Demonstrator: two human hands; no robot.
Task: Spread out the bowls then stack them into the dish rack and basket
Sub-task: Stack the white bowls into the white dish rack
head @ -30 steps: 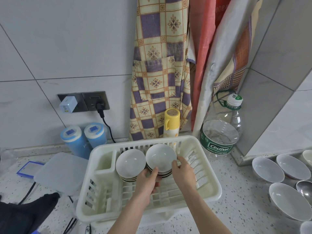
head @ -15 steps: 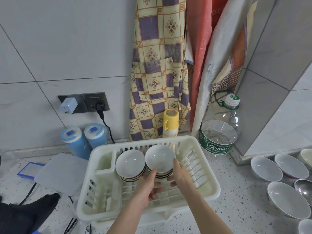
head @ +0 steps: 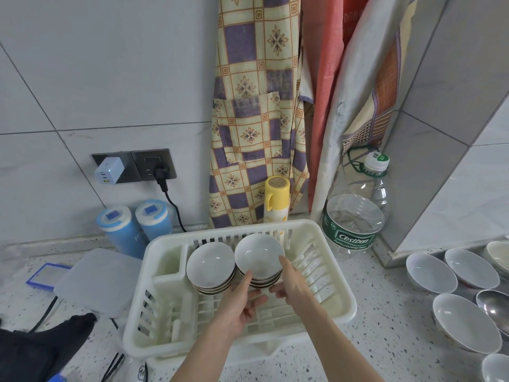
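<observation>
2 bowl stacks (head: 210,267) (head: 259,260) in 1 dish rack (head: 337,307), 2 blue canisters (head: 118,230) (head: 154,220), 1 water bottle (head: 355,213)

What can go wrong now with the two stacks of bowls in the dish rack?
The right stack of bowls leans against the left stack; it may slide or tip once the left hand and right hand let go. The bowls could also knock together and chip inside the dish rack.
</observation>
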